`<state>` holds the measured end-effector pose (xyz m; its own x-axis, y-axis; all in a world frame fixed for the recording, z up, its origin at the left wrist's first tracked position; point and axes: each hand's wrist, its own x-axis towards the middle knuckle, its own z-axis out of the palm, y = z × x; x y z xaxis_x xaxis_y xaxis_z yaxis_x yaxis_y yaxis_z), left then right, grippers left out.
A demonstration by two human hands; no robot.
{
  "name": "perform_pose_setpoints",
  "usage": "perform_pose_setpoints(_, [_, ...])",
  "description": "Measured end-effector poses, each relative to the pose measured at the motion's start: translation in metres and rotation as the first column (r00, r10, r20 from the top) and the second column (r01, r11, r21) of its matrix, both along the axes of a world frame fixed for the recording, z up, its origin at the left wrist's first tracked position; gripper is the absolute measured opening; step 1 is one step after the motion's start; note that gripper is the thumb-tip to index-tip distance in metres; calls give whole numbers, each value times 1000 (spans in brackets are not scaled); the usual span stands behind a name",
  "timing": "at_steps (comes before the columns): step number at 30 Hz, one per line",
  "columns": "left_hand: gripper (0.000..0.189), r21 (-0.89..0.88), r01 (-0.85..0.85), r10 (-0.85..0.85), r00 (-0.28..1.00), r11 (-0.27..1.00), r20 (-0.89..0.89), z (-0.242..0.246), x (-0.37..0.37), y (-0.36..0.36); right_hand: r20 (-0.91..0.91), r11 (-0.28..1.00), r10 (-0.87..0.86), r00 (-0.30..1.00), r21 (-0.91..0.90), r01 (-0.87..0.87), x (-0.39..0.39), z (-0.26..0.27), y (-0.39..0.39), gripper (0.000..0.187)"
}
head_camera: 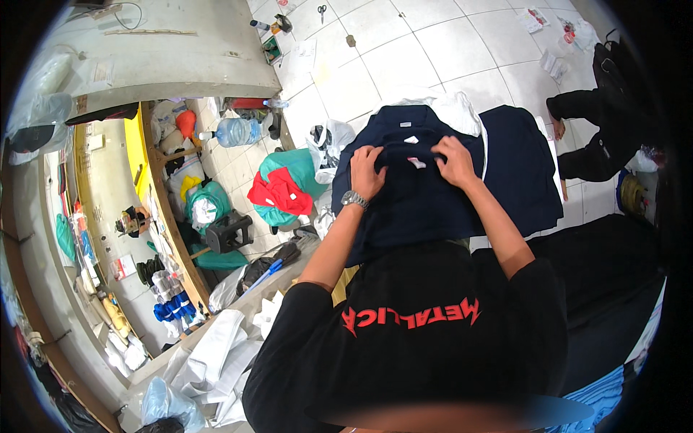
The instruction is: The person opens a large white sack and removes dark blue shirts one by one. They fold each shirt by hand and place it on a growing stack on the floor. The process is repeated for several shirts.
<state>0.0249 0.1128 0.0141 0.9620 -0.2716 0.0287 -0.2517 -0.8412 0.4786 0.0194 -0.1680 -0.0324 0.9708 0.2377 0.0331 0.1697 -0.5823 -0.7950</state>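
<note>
In front of me lies a stack of dark navy shirts [422, 200], with necklines and small white labels towards the far side. My left hand [368, 170], with a metal watch at the wrist, grips the left side of the top shirt's neckline with bent fingers. At the right side of that neckline, my right hand [455, 162] has its fingers curled on the cloth; the fingertips are partly hidden. A navy collar [403, 115] shows beyond both hands. To the right, touching the stack, is more folded navy fabric [514, 168]. White cloth [460, 111] pokes out behind.
A person's legs in black trousers [587, 135] stand at the right. Left of the stack are a red cloth [281, 192] on a green bag [289, 162], a white plastic bag [330, 143] and a large water bottle [238, 132]. Scissors [322, 12] lie on the tiled floor.
</note>
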Motion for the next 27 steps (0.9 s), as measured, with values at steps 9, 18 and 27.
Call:
perform_pose_setpoints(9, [53, 21, 48, -45, 992, 999, -114, -7, -33, 16, -92, 993, 117, 989, 25, -116, -30, 3, -3, 19])
perform_pose_setpoints(18, [52, 17, 141, -141, 990, 990, 26, 17, 12, -11, 102, 999, 26, 994, 27, -29, 15, 4, 3, 19])
perform_pose_setpoints(27, [30, -65, 230, -233, 971, 971, -54, 7, -20, -3, -164, 991, -25, 986, 122, 46, 5, 2, 15, 22])
